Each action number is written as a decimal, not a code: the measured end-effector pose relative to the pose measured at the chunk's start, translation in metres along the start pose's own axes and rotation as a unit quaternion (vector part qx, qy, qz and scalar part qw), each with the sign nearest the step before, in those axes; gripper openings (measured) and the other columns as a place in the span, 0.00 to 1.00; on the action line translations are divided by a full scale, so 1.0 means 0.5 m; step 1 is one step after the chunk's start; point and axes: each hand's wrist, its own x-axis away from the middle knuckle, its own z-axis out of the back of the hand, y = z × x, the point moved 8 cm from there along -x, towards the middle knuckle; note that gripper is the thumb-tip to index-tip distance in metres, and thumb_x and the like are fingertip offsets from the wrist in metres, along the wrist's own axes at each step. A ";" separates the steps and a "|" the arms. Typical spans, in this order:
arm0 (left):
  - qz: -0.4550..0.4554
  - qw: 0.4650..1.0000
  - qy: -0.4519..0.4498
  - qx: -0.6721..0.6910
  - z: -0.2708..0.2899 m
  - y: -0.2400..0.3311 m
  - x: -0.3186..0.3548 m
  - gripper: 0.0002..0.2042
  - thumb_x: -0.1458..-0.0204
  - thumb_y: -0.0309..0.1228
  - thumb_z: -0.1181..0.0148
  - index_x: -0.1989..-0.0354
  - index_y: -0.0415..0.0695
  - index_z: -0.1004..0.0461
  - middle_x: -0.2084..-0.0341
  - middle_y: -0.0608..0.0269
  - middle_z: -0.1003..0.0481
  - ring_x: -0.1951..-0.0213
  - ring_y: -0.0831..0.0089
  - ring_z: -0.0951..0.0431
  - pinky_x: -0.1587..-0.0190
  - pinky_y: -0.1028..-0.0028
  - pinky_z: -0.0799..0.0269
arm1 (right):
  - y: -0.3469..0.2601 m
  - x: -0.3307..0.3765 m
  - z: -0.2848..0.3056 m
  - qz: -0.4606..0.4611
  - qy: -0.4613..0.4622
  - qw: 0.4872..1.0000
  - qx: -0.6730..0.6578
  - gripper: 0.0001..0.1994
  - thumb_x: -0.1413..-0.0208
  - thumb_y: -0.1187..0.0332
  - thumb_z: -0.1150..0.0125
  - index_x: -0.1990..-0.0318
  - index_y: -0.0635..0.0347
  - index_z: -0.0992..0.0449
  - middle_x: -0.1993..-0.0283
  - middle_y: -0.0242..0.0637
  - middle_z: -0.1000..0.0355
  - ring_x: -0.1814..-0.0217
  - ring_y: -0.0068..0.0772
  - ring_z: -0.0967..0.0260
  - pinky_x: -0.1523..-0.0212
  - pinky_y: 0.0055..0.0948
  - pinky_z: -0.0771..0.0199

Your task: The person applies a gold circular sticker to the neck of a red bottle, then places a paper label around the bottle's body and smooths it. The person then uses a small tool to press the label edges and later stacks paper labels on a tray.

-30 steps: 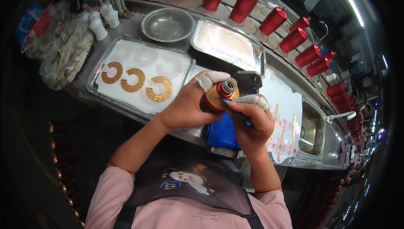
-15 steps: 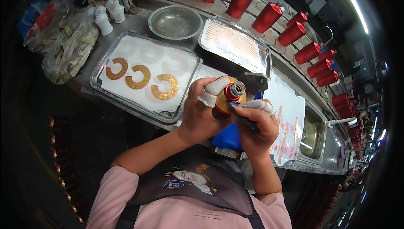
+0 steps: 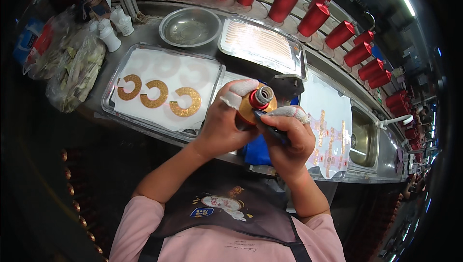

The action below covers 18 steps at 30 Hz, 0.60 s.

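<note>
My left hand (image 3: 217, 124) is closed around a bottle with a gold shoulder (image 3: 246, 111), a red collar and a bare threaded metal neck. The neck points up toward me; most of the body is hidden by my hands. In my right hand (image 3: 295, 139) is a dark, slim tool (image 3: 278, 135), its tip against the shoulder just below the neck. Its kind cannot be made out. White wraps cover a digit on each hand. To the left, gold C-shaped pieces (image 3: 154, 94) lie on a white sheet in a clear-rimmed tray (image 3: 107, 99).
A metal bowl (image 3: 190, 26) and a tray of thin strips (image 3: 260, 40) stand behind. Red bottles (image 3: 283, 4) line the curved conveyor. A dark block (image 3: 285, 86) sits close beyond my hands. At right are a sheet with gold strips (image 3: 333, 112) and a sink (image 3: 364, 134).
The view has shifted slightly, and the bottle with both hands sits a little further left in it. The red bottles on the conveyor have changed position. Both grips are the same.
</note>
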 end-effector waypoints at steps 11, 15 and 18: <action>-0.150 0.967 0.069 -0.194 0.010 0.051 0.021 0.41 0.60 0.33 0.23 0.37 0.42 0.39 0.44 0.46 0.32 0.45 0.53 0.27 0.42 0.62 0.30 | 0.007 0.014 -0.002 -0.020 0.014 0.999 -0.021 0.21 0.66 0.87 0.33 0.60 0.58 0.18 0.65 0.38 0.22 0.63 0.40 0.27 0.64 0.31 0.27; 0.068 0.987 -0.015 0.144 -0.002 -0.030 0.016 0.40 0.62 0.33 0.22 0.38 0.42 0.38 0.45 0.47 0.33 0.43 0.50 0.30 0.41 0.60 0.33 | 0.013 0.011 0.002 -0.017 0.012 1.000 0.010 0.15 0.58 0.83 0.26 0.62 0.59 0.17 0.65 0.36 0.19 0.66 0.30 0.24 0.64 0.26 0.27; -0.073 0.993 0.027 -0.085 0.006 -0.002 0.024 0.38 0.58 0.30 0.27 0.37 0.42 0.39 0.44 0.46 0.35 0.42 0.49 0.32 0.40 0.57 0.35 | -0.004 0.012 -0.011 -0.005 0.014 1.000 0.001 0.18 0.62 0.85 0.30 0.60 0.60 0.18 0.63 0.40 0.21 0.64 0.37 0.25 0.63 0.29 0.28</action>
